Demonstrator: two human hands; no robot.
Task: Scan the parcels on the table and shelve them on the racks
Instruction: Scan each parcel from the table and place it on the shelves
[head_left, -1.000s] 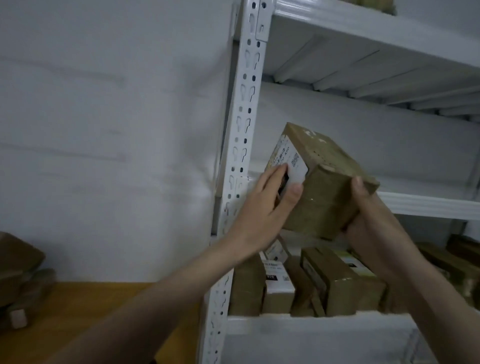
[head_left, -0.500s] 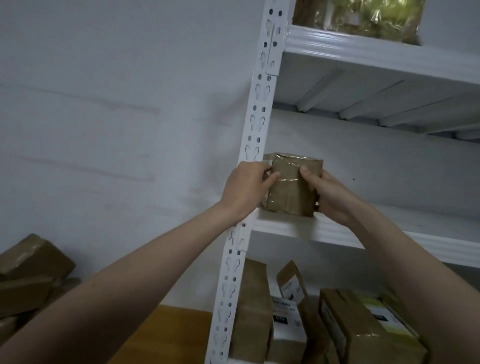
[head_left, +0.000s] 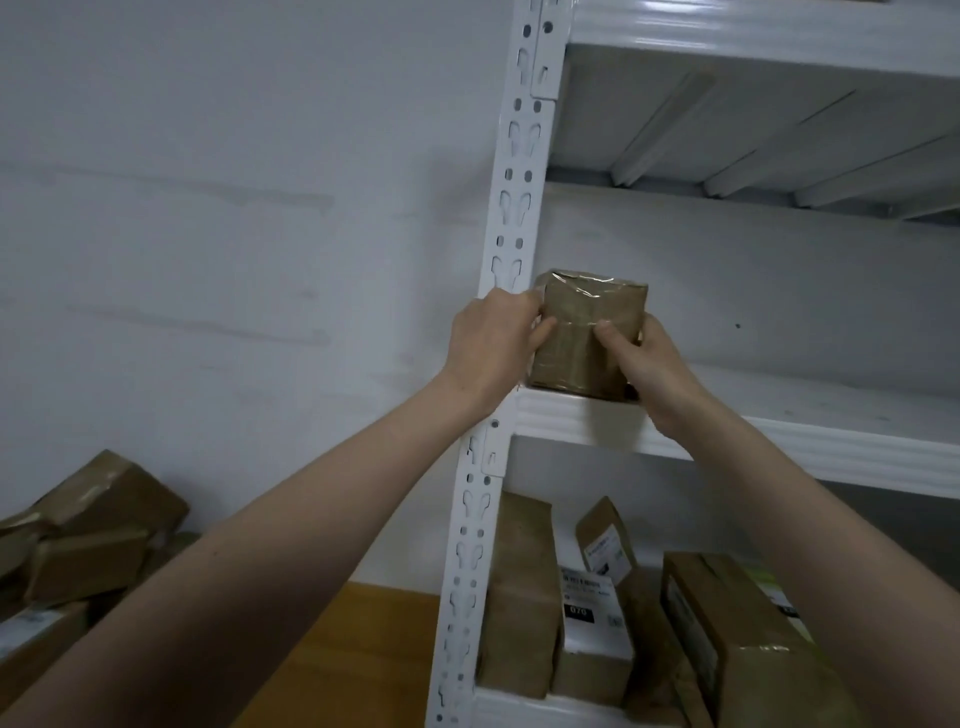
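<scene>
A small brown cardboard parcel (head_left: 587, 327), wrapped in clear tape, stands on the front left corner of the white rack's middle shelf (head_left: 779, 441), right beside the rack's perforated upright post (head_left: 511, 218). My left hand (head_left: 491, 353) grips the parcel's left side, thumb on its front face. On the right side, my right hand (head_left: 641, 364) holds it with the thumb pressed on the front. The parcel's label is not visible.
The shelf below holds several upright parcels (head_left: 587, 613), some with white labels. More brown parcels (head_left: 88, 540) are piled at the lower left on a wooden table (head_left: 353, 660). A white wall is behind. Another shelf (head_left: 753, 31) runs overhead.
The parcel went from tilted in the air before the rack up onto the middle shelf's left corner. Both hands stay on it, pressing it in beside the post.
</scene>
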